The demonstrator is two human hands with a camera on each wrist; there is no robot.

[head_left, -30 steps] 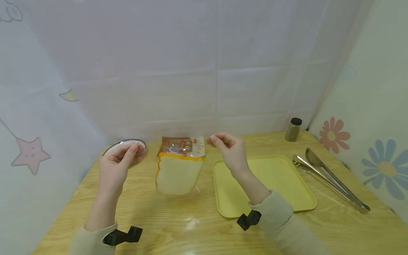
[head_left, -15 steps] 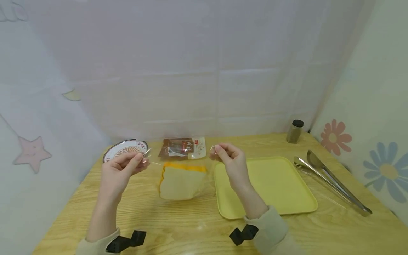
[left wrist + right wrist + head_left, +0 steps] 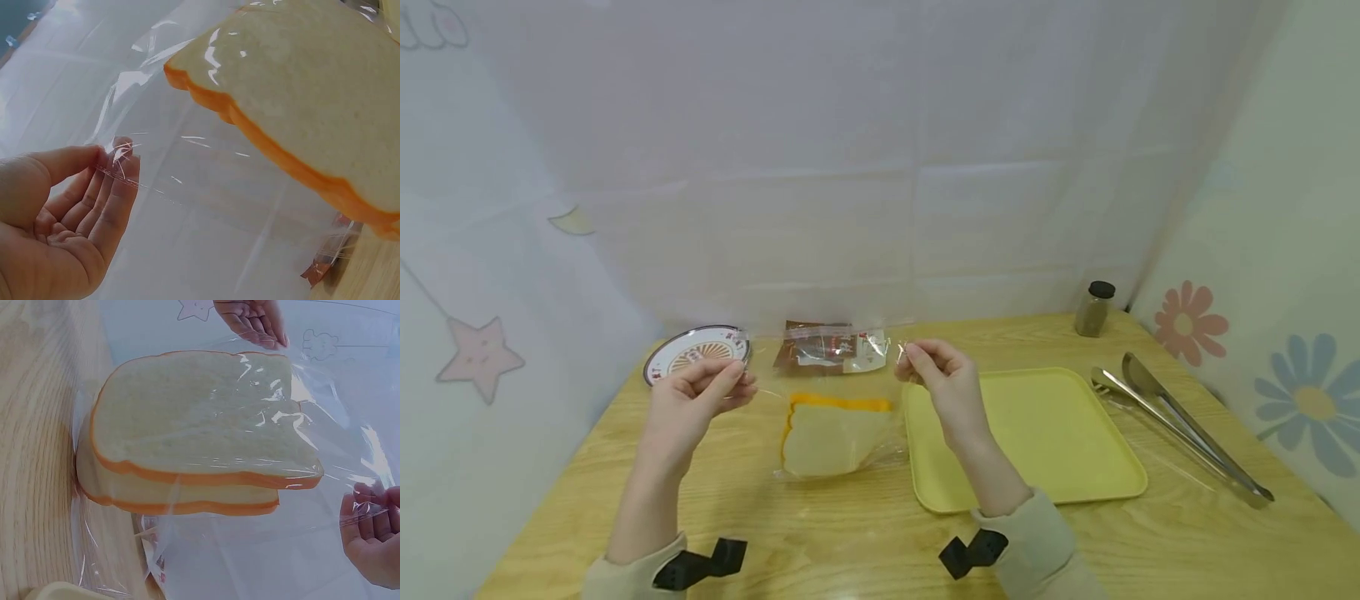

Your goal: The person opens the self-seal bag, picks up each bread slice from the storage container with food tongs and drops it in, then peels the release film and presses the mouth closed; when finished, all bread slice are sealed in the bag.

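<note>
Both hands hold up a clear plastic bag (image 3: 187, 153) by the upper corners of its mouth. My left hand (image 3: 692, 400) pinches one corner between thumb and fingers, and my right hand (image 3: 951, 392) pinches the other. Two slices of bread (image 3: 200, 419) with orange-brown crusts lie one against the other inside the bag, as the right wrist view shows. From the head view only the near slice (image 3: 835, 437) shows, hanging between the hands, low in front of the table. Shiny film stretches above the bread up to the fingertips.
Behind the bag lies a brown and white packet (image 3: 829, 350). A round patterned plate (image 3: 688, 343) is at the back left, partly behind my left hand. To the right are a yellow tray (image 3: 1045, 433), metal tongs (image 3: 1187, 425) and a black-lidded jar (image 3: 1093, 310).
The bag with the bread has come down a little and tilted, so the slice looks shorter and the packet behind shows more. Both hands have shifted slightly down, still holding the bag's corners.
</note>
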